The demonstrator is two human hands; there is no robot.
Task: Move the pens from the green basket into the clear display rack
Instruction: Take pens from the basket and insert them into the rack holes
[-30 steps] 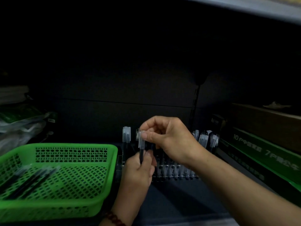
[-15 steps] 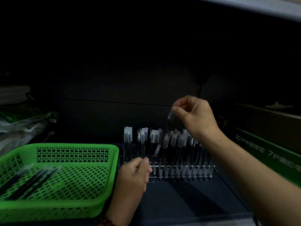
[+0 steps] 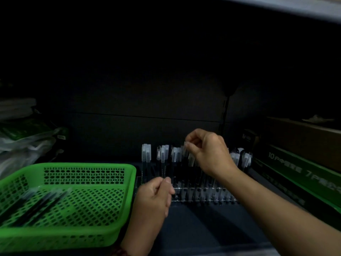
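Place: a dimly lit shelf bay of a stationery shop is suggested.
Display: a clear display rack (image 3: 203,197) is stocked with rows of upright capped pens (image 3: 146,153).
Stock: printed green boxes (image 3: 304,174) and a brown carton (image 3: 304,137) are stacked at the right; plastic-bagged goods (image 3: 24,143) are piled at the left.
Shelving: a shelf board (image 3: 295,8) is seen overhead.
Loose stock: more pens are kept in a green basket (image 3: 88,167).

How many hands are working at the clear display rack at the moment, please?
2. The left hand grips a pen at the near-left corner of the rack; the right hand pinches the cap of another pen above its middle. No others show.
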